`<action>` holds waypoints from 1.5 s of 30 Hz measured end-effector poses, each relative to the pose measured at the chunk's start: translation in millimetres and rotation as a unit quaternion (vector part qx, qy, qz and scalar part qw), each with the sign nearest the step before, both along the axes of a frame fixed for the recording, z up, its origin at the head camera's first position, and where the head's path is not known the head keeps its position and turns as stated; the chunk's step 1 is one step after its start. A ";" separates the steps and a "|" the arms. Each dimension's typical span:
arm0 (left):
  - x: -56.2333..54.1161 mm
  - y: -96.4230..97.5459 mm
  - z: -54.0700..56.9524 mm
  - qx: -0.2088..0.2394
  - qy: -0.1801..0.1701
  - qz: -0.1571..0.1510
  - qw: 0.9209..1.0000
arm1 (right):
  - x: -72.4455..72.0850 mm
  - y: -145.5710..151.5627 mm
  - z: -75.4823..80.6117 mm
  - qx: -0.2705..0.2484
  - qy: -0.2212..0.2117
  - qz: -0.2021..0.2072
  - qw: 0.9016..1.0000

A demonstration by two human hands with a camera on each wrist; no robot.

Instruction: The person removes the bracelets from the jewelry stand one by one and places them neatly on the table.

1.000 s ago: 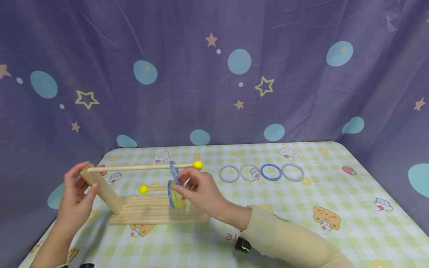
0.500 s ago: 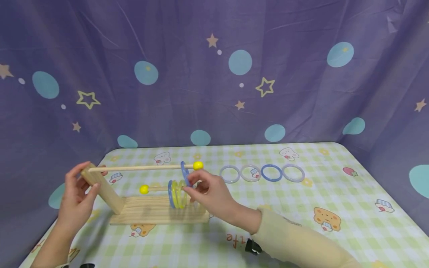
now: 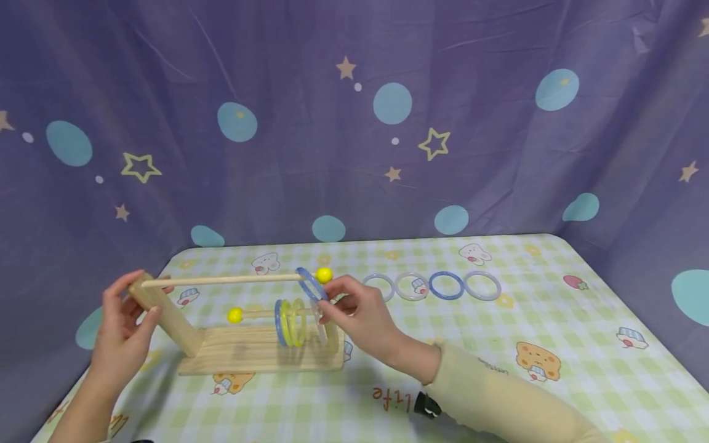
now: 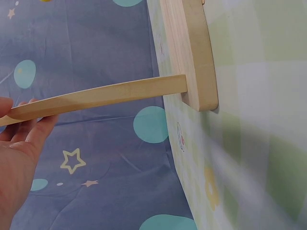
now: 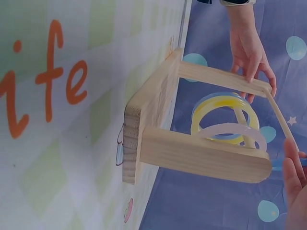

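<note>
My left hand grips the top of the tall post on a wooden rack. From that post the upper rod runs right to a yellow end ball. My right hand pinches a blue ring, which hangs tilted around this rod close to the ball. Below, a blue ring, yellow rings and a pale ring hang around the lower rod. That rod comes from the short post and ends in another yellow ball.
On the checked tablecloth, to the right behind the rack, several rings lie in a touching row, among them a blue ring and a lilac ring. The rack's base rests on the cloth. A purple curtain hangs behind.
My right hand has moved right, sliding the blue ring along the upper rod to near the yellow ball, where it now tilts more. The left hand stays on the post.
</note>
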State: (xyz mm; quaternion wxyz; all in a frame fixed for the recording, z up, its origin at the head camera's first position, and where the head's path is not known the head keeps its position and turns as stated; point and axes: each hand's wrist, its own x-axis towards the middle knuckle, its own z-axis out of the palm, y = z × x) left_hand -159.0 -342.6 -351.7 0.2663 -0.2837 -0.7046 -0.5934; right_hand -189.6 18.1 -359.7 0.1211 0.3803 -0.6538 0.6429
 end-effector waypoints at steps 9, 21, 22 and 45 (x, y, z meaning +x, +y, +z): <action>0.7 -1.3 -1.2 -0.014 0.006 0.013 1.000 | -4.5 7.3 5.7 -0.029 0.014 -0.015 0.999; 1.7 -1.5 -1.4 -0.026 0.011 0.027 0.999 | -15.9 30.2 15.9 -0.016 0.010 -0.077 0.997; 1.8 -1.4 -1.4 -0.028 0.011 0.027 0.999 | -17.2 32.7 16.3 -0.016 0.010 -0.083 0.996; -0.1 -0.7 -0.6 -0.031 0.009 0.025 0.999 | -28.9 110.0 21.0 0.044 0.060 -0.219 0.973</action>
